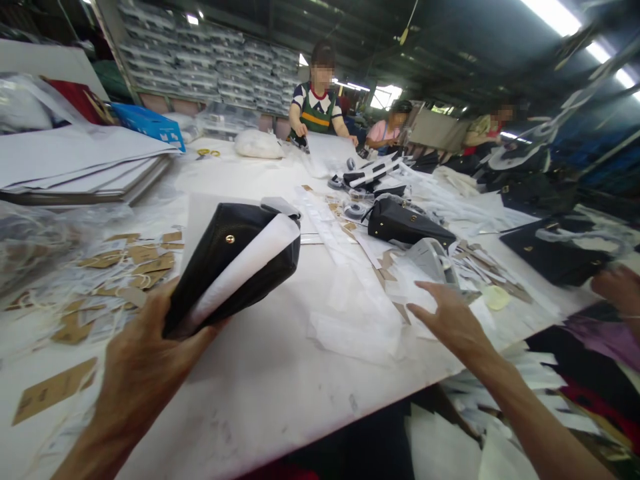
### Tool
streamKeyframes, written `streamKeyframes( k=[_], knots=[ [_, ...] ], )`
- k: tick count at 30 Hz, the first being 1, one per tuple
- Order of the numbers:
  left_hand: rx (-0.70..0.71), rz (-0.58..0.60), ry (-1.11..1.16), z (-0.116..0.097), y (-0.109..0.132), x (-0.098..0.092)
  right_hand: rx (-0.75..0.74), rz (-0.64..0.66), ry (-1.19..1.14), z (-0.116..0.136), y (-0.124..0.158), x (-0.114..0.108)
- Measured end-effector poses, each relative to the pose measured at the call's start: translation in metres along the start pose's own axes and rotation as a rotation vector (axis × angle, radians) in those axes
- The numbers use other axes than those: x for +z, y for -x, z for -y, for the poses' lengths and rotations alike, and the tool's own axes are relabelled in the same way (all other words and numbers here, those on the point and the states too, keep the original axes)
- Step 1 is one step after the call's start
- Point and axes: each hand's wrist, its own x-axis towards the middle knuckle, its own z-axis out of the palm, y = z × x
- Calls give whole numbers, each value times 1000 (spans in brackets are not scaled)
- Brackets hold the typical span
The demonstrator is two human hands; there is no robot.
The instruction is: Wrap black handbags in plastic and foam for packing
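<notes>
Your left hand (pixel 145 360) is clamped on the near-left end of a black leather handbag (pixel 213 267), held clear of the white table (pixel 260 400) at left of centre. Your right hand (pixel 450 320) is open, fingers spread and palm down, over the loose thin white sheets (pixel 360 320) to the right. Whether it touches them I cannot tell.

The main risk sits with the white paper sheet (pixel 250 263) lying along the handbag. Nothing seems to pin it except your grip at the near end, so a tilt or a quick swing could let it slide off the far end. You also hold the handbag by one end only, so most of its weight hangs beyond your fingers and it could twist or droop out of the grip. On the right, the thin sheets overlap near the table's near edge, and a sweep of your spread fingers could push several off together. Another person's hand (pixel 617 287) works at the far right, well apart from yours.

The handbag's long axis runs from your grip at near left up toward far right. Its free end points far right, and the face with the gold stud (pixel 230 238) is turned up and to the left.
</notes>
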Motion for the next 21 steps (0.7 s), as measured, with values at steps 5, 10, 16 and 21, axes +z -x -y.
streamKeyframes(
  k=[5,10,16,21],
  knots=[
    [-26,68,-71,-9,-2,-7,-285,324,-186,67,31,8],
    [-39,84,-27,-13,-1,-11,-298,471,-234,94,40,24],
    [-91,70,-25,-8,0,-8,-148,352,-309,75,30,34],
    [-110,120,-61,-8,-3,-11,171,112,-134,12,-11,7]
  ],
)
